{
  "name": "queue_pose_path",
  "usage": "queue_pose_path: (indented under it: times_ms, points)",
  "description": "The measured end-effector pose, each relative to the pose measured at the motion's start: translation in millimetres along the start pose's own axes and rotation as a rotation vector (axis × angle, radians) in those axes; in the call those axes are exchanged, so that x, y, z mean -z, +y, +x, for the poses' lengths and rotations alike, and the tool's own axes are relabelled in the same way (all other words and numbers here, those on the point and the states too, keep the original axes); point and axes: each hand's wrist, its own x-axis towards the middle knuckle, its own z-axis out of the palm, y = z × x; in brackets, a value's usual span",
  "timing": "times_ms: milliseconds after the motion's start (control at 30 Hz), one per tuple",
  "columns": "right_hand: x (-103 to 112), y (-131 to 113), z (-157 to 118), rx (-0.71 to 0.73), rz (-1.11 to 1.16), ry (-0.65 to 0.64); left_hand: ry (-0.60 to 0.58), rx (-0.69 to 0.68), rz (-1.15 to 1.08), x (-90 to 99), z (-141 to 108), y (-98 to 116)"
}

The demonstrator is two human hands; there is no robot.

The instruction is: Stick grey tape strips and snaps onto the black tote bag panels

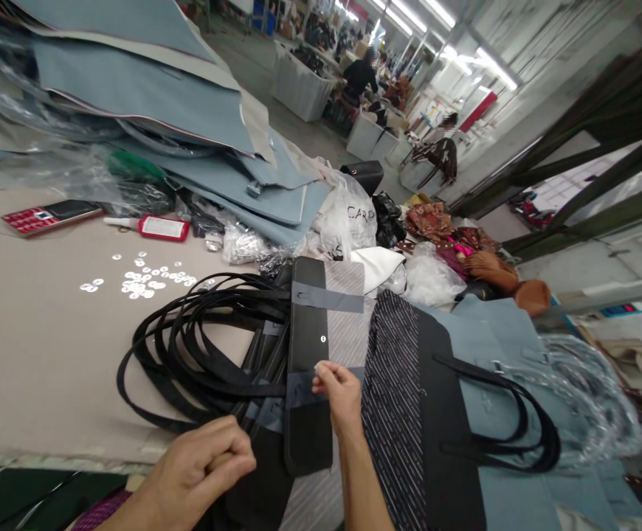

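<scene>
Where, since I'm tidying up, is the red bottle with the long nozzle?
In the head view, left side: the red bottle lies on the table, just right of the keypad phone, beyond the scattered discs.

Beige table (33, 346), scattered white discs (142, 282), red-black phone (52, 216), red bottle (163, 228)

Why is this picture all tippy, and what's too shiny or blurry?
In the head view, the room leans, probably from a tilted camera; ceiling lights glare white; the crinkly plastic bag has shiny spots; the little discs look very bright; the faraway person in black looks fuzzy.
</scene>
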Motion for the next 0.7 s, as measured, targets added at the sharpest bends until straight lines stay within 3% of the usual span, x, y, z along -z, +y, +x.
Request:
queue_pose_path:
  times_ms: [100,233,400,567,700]
  points:
    - [14,11,46,-0.017,-0.007,0.034,-0.029,0.154,-0.125,-0.2,-5,-16]
    - [15,16,75,-0.024,-0.083,0.020,-0.001,0.272,-0.132,5.2,-8,-27]
    - [9,18,91,-0.019,-0.221,-0.035,0.005,0.388,-0.115,10.9,-9,-32]
    - [5,21,97,-0.039,-0.359,-0.093,0.008,0.407,-0.128,7.4,-16,-40]
    - [11,23,101,-0.074,-0.439,-0.047,-0.023,0.401,-0.136,6.6,-21,-39]
